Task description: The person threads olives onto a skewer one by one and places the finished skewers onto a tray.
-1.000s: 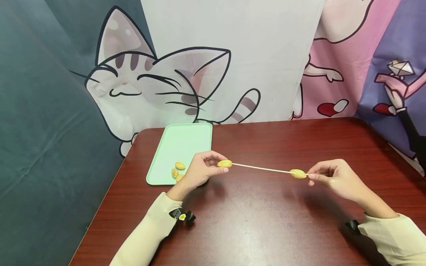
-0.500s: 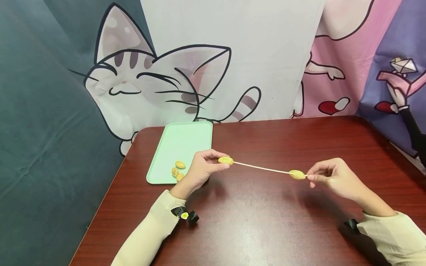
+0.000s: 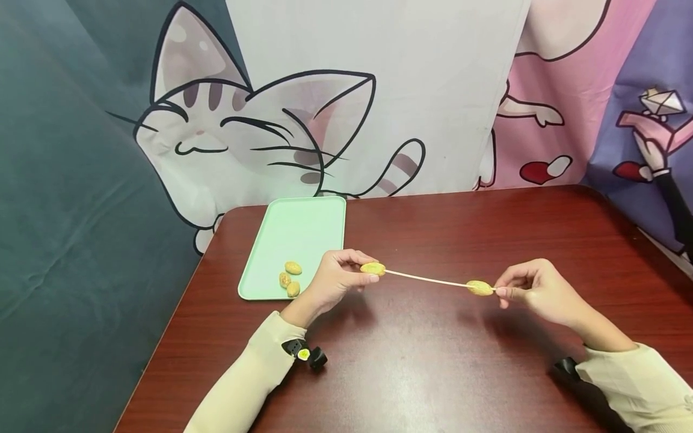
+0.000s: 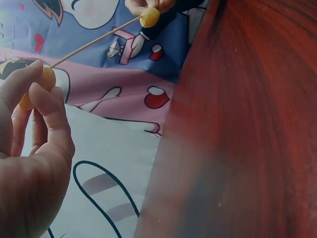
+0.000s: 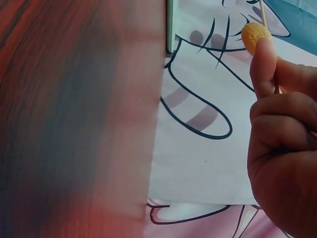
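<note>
A thin wooden skewer (image 3: 425, 278) spans the two hands above the table, sloping slightly down to the right. In the head view my left hand (image 3: 335, 279) pinches a yellow oval fruit-like piece (image 3: 373, 269) at the skewer's left end. The left wrist view shows this piece (image 4: 45, 79) between thumb and fingers. My right hand (image 3: 541, 293) pinches the skewer's right end. Just beyond its fingertips a second yellow oval piece (image 3: 479, 288) is threaded on the stick. The right wrist view has that piece (image 5: 255, 37) right above the thumb.
On the table's left stands a light green tray (image 3: 303, 225). Three similar yellow pieces (image 3: 293, 268) lie near its front edge. The dark red wooden table (image 3: 411, 361) ends at a printed cartoon cloth (image 3: 444, 108) behind.
Both hands keep hold of the skewer and piece. The left hand has moved slightly right and the right hand slightly left, so the gap between the two pieces is a little shorter.
</note>
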`<act>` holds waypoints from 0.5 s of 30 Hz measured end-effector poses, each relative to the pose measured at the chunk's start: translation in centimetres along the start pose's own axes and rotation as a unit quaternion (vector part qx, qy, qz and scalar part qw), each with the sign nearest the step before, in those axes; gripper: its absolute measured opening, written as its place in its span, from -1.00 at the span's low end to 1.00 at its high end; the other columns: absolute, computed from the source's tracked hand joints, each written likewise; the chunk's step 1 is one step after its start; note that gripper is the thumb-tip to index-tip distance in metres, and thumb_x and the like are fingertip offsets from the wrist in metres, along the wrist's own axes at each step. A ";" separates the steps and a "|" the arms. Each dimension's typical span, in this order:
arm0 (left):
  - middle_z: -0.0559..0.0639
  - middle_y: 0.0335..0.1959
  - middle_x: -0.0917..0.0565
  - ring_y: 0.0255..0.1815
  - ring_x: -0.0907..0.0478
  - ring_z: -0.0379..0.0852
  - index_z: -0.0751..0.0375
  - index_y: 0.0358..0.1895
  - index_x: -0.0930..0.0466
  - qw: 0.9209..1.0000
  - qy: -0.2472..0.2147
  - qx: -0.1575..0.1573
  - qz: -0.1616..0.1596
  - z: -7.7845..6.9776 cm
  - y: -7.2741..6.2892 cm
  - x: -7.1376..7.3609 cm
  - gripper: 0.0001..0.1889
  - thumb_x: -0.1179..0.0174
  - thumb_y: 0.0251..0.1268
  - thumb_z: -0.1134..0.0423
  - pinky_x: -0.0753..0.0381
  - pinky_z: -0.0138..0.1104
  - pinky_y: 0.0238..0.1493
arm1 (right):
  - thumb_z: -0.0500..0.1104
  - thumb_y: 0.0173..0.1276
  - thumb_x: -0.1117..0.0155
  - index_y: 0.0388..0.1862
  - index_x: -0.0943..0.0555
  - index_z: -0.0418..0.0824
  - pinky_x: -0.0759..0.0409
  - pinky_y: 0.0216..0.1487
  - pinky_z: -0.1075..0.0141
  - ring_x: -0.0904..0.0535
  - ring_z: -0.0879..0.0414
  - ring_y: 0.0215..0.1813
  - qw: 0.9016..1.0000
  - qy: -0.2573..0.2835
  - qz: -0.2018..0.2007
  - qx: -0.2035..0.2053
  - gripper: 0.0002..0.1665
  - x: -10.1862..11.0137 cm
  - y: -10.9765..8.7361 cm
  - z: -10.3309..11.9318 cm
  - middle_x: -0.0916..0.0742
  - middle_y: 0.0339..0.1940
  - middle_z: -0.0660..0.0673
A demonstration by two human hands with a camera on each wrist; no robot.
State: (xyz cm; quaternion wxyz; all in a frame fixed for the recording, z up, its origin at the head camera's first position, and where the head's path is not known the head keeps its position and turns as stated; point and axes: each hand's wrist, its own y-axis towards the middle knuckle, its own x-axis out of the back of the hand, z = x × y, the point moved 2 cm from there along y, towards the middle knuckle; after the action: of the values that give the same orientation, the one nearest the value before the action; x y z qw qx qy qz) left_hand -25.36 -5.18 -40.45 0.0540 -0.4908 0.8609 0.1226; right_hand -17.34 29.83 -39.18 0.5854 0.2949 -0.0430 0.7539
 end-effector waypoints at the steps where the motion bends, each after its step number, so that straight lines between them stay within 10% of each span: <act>1: -0.09 -0.29 -0.74 -0.48 -0.61 -0.28 -0.07 -0.39 -0.77 1.000 -0.003 0.001 0.001 0.0 0.0 -0.1 -0.48 -0.25 -0.03 0.78 -0.51 -0.50 -0.58 | -0.59 0.14 -0.30 -0.47 -0.68 -0.27 -0.35 -0.69 0.30 -0.52 0.21 -0.63 1.000 -0.001 0.000 0.000 -0.75 0.0 0.0 0.0 -0.68 -0.69 -0.03; 15: -0.10 -0.30 -0.73 -0.52 -0.54 -0.28 -0.08 -0.38 -0.79 1.000 -0.018 0.007 -0.002 0.0 -0.2 -0.7 -0.47 -0.21 0.02 0.77 -0.44 -0.50 -0.62 | -0.60 0.13 -0.29 -0.49 -0.66 -0.35 -0.38 -0.68 0.32 -0.52 0.21 -0.63 1.000 -0.003 -0.007 -0.005 -0.80 -0.7 0.2 0.4 -0.67 -0.70 0.01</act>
State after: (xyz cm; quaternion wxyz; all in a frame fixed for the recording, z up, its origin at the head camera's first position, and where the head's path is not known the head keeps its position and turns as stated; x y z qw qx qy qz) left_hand -24.82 -4.70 -40.36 0.0728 -0.4903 0.8594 0.1253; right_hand -17.28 29.00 -39.09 0.5923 0.2944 -0.0461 0.7486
